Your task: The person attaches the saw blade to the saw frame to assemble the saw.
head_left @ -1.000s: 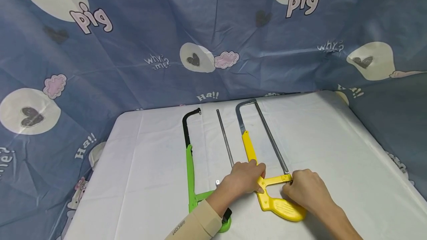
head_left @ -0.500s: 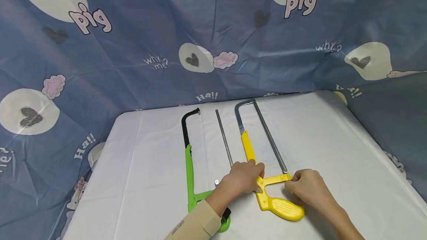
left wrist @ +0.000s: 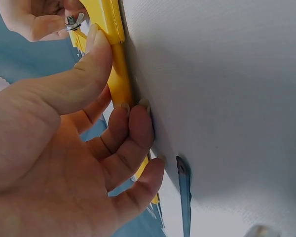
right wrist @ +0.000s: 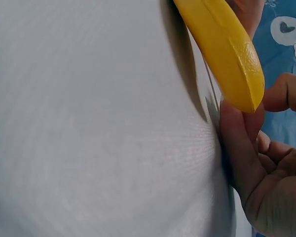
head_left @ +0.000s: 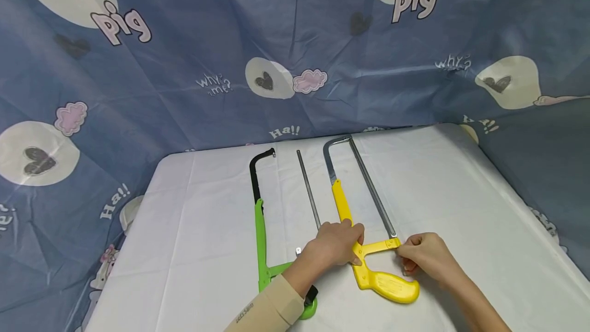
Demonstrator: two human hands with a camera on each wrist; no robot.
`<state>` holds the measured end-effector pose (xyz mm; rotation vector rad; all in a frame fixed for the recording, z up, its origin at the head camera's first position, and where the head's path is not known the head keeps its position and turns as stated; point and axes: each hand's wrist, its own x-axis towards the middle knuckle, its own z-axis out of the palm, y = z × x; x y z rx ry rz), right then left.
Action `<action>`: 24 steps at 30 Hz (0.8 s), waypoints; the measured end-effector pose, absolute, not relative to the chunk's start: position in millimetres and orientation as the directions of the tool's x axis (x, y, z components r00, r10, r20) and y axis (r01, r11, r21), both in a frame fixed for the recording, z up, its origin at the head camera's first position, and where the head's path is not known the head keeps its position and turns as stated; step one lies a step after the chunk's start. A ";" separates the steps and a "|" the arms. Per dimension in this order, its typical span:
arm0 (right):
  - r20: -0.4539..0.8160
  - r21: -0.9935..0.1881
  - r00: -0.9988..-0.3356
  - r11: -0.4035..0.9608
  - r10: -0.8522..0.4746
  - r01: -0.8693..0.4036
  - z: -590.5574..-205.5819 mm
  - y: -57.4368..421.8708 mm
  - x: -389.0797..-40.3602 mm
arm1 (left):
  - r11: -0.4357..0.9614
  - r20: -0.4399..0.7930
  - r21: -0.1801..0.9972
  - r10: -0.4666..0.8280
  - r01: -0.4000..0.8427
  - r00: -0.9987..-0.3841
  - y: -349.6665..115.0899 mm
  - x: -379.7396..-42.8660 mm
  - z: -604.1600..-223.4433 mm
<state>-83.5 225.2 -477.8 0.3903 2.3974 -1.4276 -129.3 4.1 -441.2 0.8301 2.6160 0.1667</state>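
Observation:
A yellow hacksaw (head_left: 342, 200) with a steel front bow lies flat on the white cloth, its blade fitted along the right side. My left hand (head_left: 338, 244) grips its frame just above the handle; in the left wrist view the thumb and fingers lie on either side of the yellow bar. At the blade's near end my right hand (head_left: 428, 257) has its fingertips on the wing nut (left wrist: 75, 22), pinching it. The yellow handle (right wrist: 232, 54) hides part of those fingertips in the right wrist view.
Left of the hacksaw lies a loose blade (head_left: 308, 183). Farther left is a green hacksaw (head_left: 261, 234) with a black bow and no blade fitted, partly under my left forearm. A blue printed curtain (head_left: 184, 65) hangs behind the white-covered table (head_left: 207, 209).
My right hand's fingers have turned and shifted slightly at the wing nut, with the thumb and index finger now more extended. The left hand and the hacksaw stay in place.

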 end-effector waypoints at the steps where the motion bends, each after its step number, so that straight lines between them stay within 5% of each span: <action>1: -0.416 -0.803 -0.907 0.442 0.063 0.399 -478.4 225.8 -83.8 | 0.817 -0.328 0.225 0.576 0.530 -0.749 4.1 -129.1 -441.0; 10: -0.446 -0.841 -0.895 0.335 0.017 0.426 -480.5 230.9 -86.5 | 0.813 -0.324 0.242 0.583 0.530 -0.745 2.7 -129.0 -441.1; 24: -0.445 -0.890 -0.858 0.024 -0.257 0.455 -485.5 245.4 -87.8 | 0.804 -0.333 0.264 0.594 0.532 -0.733 0.1 -131.9 -441.1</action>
